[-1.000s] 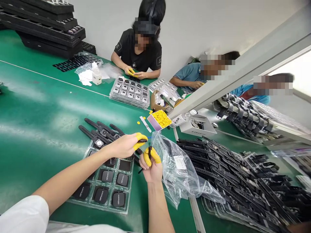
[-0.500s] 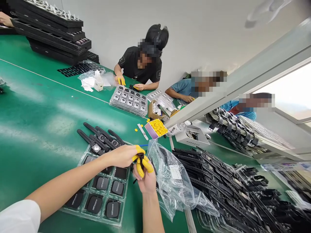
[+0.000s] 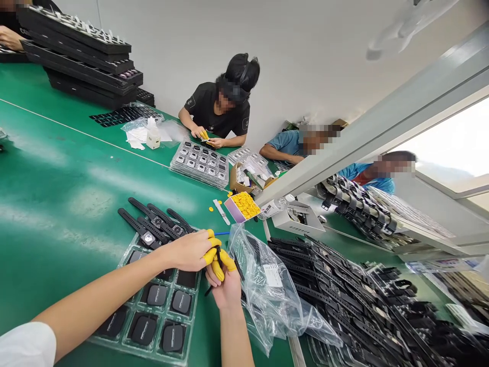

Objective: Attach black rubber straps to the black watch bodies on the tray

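My left hand [image 3: 194, 250] and my right hand [image 3: 226, 285], both with yellow finger cots, meet at the near middle of the table. Between their fingertips is a black watch strap [image 3: 218, 255], mostly covered by the fingers. A thin dark end of it pokes out below, left of my right hand. Under my left forearm lies a clear plastic tray [image 3: 156, 317] with square black pieces in its compartments. Several black watches [image 3: 147, 237] with straps rest across the tray's far edge. A clear plastic bag [image 3: 263, 295] touches the area just right of my right hand.
Many black straps [image 3: 324, 285] are piled on the right. Farther back stand a box of yellow finger cots [image 3: 244, 205], a white box [image 3: 298, 219] and stacked watch trays [image 3: 198, 165]. Black trays [image 3: 84, 61] tower at the far left. Co-workers sit across the green table [image 3: 69, 204].
My hands stay together on the strap; my left fingers have shifted and curl more tightly around it. The view has tilted slightly. Across the table, a co-worker's hands have come together.
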`<state>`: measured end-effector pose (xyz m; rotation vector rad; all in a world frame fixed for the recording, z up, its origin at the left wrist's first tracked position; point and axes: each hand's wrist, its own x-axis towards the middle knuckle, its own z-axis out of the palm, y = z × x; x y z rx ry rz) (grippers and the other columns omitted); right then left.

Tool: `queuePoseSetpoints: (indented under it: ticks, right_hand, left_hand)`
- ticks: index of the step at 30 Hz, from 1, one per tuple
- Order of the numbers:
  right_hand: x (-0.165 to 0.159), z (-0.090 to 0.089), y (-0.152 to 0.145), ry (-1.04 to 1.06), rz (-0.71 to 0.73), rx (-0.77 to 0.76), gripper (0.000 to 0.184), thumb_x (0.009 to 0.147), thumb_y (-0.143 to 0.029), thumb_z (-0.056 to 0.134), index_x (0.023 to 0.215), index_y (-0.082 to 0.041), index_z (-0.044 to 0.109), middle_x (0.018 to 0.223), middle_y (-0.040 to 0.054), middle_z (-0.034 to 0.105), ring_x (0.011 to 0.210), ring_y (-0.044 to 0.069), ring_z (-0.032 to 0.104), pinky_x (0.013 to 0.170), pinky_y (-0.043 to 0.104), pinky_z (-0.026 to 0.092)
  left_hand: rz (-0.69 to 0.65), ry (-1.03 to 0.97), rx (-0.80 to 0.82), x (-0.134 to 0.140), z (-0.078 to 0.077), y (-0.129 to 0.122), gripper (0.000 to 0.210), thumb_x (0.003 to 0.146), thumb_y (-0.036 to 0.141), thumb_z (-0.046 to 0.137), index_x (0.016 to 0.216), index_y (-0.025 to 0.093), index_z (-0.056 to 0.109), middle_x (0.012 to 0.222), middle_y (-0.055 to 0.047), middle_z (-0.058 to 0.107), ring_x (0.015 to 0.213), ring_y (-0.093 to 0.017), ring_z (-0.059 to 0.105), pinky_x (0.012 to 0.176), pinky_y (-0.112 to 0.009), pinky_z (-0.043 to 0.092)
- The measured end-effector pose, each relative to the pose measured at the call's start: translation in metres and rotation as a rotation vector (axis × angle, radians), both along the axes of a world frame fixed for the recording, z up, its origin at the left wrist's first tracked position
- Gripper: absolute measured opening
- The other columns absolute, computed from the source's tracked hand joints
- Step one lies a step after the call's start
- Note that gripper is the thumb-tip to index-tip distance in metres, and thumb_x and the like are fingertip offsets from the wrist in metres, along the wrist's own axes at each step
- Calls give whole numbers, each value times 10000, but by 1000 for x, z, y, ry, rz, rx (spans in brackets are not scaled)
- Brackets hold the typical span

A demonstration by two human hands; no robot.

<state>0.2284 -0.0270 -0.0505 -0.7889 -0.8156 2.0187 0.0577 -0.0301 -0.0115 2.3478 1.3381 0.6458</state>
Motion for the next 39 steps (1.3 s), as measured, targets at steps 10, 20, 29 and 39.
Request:
queuePoseSetpoints:
  ticks: [10,20,29,39]
  right_hand:
    - [-1,0,-4,-65,-23,3,450,840,-557,761,726,-218,486,498,-86,390,413,59,262,389,185,275]
    - [6,5,-5,-136,188,-49,453,849,-606,744,891,-169,636,605,-74,452,417,14,206,396,170,159]
    - [3,5,-5,-276,-27,44,459,778,-569,836,959,-223,595,704,-51,592,473,49,399,460,195,335]
    - [5,7,-7,-139,90,-15,418,816,-507,812,760,-201,532,524,-87,410,418,39,272,398,178,241]
  left_hand:
    - [-68,-117,-116,-14,3,5,258,1032,226,436,1186,186,639,1102,-83,702,1023,-218,684,884,-306,530]
    - [333,-1278,-473,-2,-5,20,507,734,558,836,947,171,588,971,-71,718,806,-211,727,659,-302,570]
    - [435,-1085,-469,-19,-6,25,319,926,356,617,1197,197,561,1092,-90,765,600,-167,722,530,-279,571]
    - [-85,-198,-187,-3,-15,9,520,910,19,406,1358,171,620,1348,-139,630,1276,-228,614,1112,-362,503]
